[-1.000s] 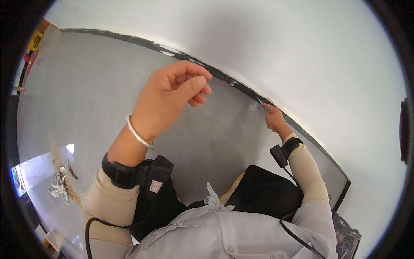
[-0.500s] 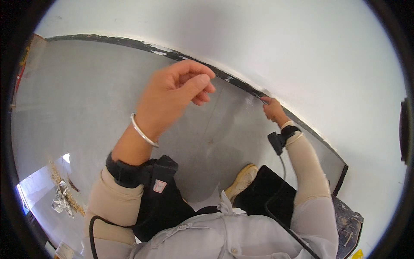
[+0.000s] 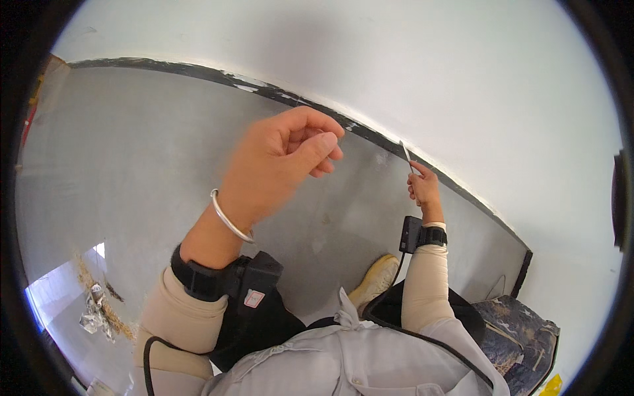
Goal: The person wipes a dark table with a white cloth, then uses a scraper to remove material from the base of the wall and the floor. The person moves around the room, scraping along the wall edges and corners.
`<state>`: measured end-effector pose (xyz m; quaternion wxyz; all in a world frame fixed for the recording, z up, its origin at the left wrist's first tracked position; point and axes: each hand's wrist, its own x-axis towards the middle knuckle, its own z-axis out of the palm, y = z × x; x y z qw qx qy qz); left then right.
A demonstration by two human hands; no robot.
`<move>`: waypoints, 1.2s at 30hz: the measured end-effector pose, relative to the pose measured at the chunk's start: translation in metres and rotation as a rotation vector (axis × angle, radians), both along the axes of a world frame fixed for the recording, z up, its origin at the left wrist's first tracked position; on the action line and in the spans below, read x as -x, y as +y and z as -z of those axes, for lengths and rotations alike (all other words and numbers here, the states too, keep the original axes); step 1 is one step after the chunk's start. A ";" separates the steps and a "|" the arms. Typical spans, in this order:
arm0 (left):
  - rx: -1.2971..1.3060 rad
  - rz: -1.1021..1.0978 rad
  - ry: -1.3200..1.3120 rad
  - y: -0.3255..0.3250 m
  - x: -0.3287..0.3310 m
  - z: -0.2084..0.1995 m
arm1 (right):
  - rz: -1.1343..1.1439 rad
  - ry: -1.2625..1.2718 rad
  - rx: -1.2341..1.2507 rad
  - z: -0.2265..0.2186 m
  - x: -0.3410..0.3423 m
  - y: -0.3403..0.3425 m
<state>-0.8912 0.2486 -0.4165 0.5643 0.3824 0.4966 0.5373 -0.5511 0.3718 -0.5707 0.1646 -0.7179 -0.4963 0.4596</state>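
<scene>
Shirt point(image 3: 310, 360), pale grey and knotted at the front, along the lower edge. Left sleeve point(image 3: 188, 313), beige, rising from lower left; beyond its cuff, a boxy black unit point(image 3: 263, 272) strapped on, then a silver bangle point(image 3: 228, 221) around the wrist. Left grip point(image 3: 284, 155) raised in the near middle, partly blurred, fingers curled inward and thumb in front; contact between thumb and fingers impossible to tell from this view.

Right sleeve point(image 3: 426, 284), also beige, with a second black unit point(image 3: 412, 234) at the wrist and a trailing black cable point(image 3: 422, 335). Below the arms, black trousers point(image 3: 465, 313) and one pale yellow shoe point(image 3: 378, 280) on the grey floor point(image 3: 317, 224). At lower right, a dark, debris-strewn object point(image 3: 518, 336) near a scrap of bright yellow point(image 3: 550, 385); at lower left, crumpled shiny wrapping point(image 3: 96, 320) beside straw-coloured debris point(image 3: 119, 323).

Right grip point(image 3: 424, 188) farther out, clamped on a slim metal tool point(image 3: 407, 155), forefinger stretched along it. Tool directed up and slightly left, tip at the border of dark strip point(image 3: 376, 137) and white wall point(image 3: 502, 112); actual contact too small to judge. Strip patched with white, along the wall's foot. Soft shadow point(image 3: 297, 39) on the wall, beyond the left hand.
</scene>
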 end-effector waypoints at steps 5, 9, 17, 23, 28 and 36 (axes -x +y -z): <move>-0.021 -0.019 0.051 -0.010 -0.002 -0.004 | -0.077 0.103 0.096 -0.003 -0.021 0.005; -0.024 -0.038 0.047 -0.014 -0.006 -0.009 | -0.133 0.128 0.133 0.000 -0.032 0.021; -0.022 -0.051 0.112 -0.014 -0.017 -0.009 | -0.164 0.191 0.129 0.006 -0.036 0.026; 0.007 -0.057 0.157 -0.008 -0.021 -0.005 | -0.149 0.241 0.093 0.023 -0.019 0.023; 0.003 -0.032 0.138 0.001 -0.029 0.001 | -0.156 0.266 0.157 0.005 -0.054 0.029; 0.017 -0.007 0.147 0.006 -0.029 0.009 | -0.098 0.340 0.102 0.016 -0.037 0.021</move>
